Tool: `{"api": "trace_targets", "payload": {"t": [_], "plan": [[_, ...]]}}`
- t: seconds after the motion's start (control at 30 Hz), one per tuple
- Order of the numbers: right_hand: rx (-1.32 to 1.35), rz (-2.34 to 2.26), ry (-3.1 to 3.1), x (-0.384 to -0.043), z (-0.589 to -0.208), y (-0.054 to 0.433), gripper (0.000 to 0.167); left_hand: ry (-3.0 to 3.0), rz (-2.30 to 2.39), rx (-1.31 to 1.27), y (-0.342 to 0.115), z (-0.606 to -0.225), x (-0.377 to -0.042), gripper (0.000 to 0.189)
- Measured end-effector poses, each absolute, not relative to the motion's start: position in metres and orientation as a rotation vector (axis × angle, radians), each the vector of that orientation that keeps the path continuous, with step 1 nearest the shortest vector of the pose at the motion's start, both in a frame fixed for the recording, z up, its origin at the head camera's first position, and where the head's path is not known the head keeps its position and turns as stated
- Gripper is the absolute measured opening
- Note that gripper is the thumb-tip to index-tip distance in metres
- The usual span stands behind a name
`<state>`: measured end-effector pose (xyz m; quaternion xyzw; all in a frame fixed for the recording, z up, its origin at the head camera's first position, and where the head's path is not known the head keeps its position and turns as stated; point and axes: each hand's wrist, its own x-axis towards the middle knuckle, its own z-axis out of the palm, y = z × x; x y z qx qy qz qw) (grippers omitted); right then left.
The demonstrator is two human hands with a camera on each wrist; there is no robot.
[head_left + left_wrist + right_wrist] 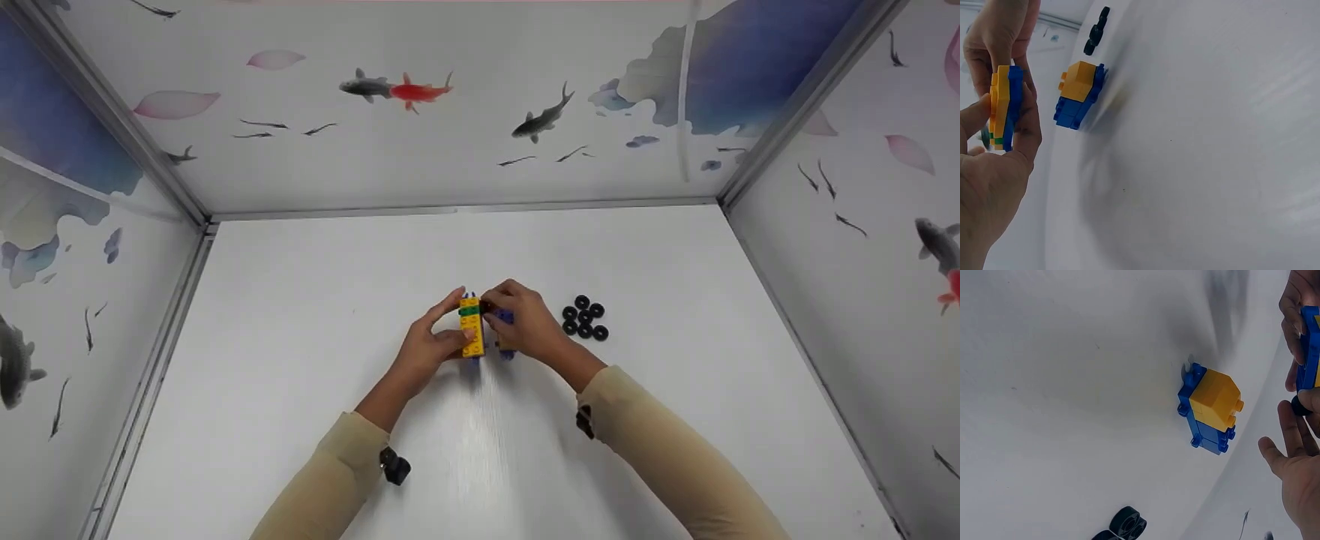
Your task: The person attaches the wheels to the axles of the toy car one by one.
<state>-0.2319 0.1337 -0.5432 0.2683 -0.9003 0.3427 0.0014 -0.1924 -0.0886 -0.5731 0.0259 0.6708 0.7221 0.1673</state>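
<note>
My left hand (pixel 429 349) grips a toy brick vehicle (pixel 472 337), its thumb and fingers on opposite sides. That vehicle has a yellow studded top, a green strip near one end and a blue base (pixel 1014 98). My right hand (pixel 529 322) is at its right side, near the green end, pinching a small black wheel (pixel 1299 406) against the blue base. In the head view the fingers mostly hide this wheel; whether it is on the axle, I cannot tell. A second blue and yellow brick vehicle (pixel 1216 402) stands on the table, partly beneath the right hand.
Several loose black wheels (pixel 585 317) lie together on the white table (pixel 300 337), right of the right hand. Printed panels with fish and petals wall the table at the back (pixel 450 165) and both sides. Black devices sit at both sleeve cuffs.
</note>
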Motion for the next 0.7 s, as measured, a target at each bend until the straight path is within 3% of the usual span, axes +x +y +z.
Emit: {"api": "trace_targets", "payload": {"t": [0.23, 0.33, 0.7], "plan": [[0.86, 1.065, -2.806, -0.2343, -0.5408, 0.1356, 0.031, 1.958, 2.086, 0.21, -0.0887, -0.5746, -0.192, 0.04], [0.857, 1.066, -2.81, -0.2348, -0.541, 0.1363, 0.031, 1.968, 2.071, 0.228, -0.0887, -0.575, -0.1919, 0.035], [0.859, 1.111, -2.796, -0.2349, -0.5399, 0.1398, 0.031, 1.955, 1.939, 0.347, -0.0962, -0.5744, -0.1901, 0.066]]}}
